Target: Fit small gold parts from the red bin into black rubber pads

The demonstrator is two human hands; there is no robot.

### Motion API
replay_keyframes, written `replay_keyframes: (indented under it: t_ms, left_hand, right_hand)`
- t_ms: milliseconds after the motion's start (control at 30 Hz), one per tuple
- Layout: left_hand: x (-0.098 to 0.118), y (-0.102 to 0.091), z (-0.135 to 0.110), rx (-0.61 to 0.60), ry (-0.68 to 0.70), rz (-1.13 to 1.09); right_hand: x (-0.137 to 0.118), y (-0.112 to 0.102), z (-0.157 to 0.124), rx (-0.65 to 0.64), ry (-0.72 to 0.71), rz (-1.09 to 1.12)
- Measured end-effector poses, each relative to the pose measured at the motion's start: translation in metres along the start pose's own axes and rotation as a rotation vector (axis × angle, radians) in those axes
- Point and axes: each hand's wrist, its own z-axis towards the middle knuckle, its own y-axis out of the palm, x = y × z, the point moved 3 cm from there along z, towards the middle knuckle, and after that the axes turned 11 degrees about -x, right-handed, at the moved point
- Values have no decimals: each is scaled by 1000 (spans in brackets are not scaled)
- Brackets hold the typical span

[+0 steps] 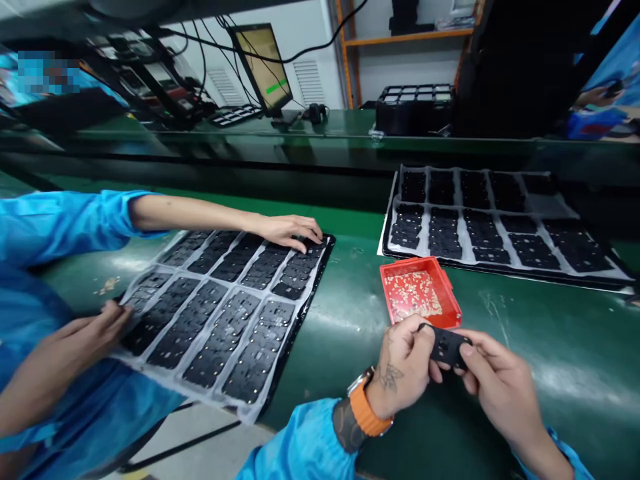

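Note:
A small black plastic part with holes and a rounded outline is held level between my two hands. My left hand, with an orange-strapped watch at the wrist, pinches its left end between thumb and fingers. At the right end, my right hand grips the same part, thumb on top and fingers beneath. Just beyond my hands stands a red open box with many tiny pale pieces scattered over its bottom. My left fingertips overlap the box's near edge in view; I cannot tell whether they touch it.
To the left, a co-worker's two hands hold a tray of black parts in rows, lined with white film. A similar loaded tray lies at the back right. A monitor and a black crate stand on the raised shelf behind.

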Motion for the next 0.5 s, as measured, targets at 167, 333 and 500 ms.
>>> replay_keyframes:
  t_ms: [167,333,500]
  left_hand:
    - [-4,3,-2,-75,80,-20]
    - [-4,-9,-2,68,63,149]
    - [5,-15,-2,93,136,381]
  right_hand:
    - [-8,12,6,35,20,164]
    - [-15,16,11,-74,-26,143]
    - [-20,7,11,-95,-22,-73]
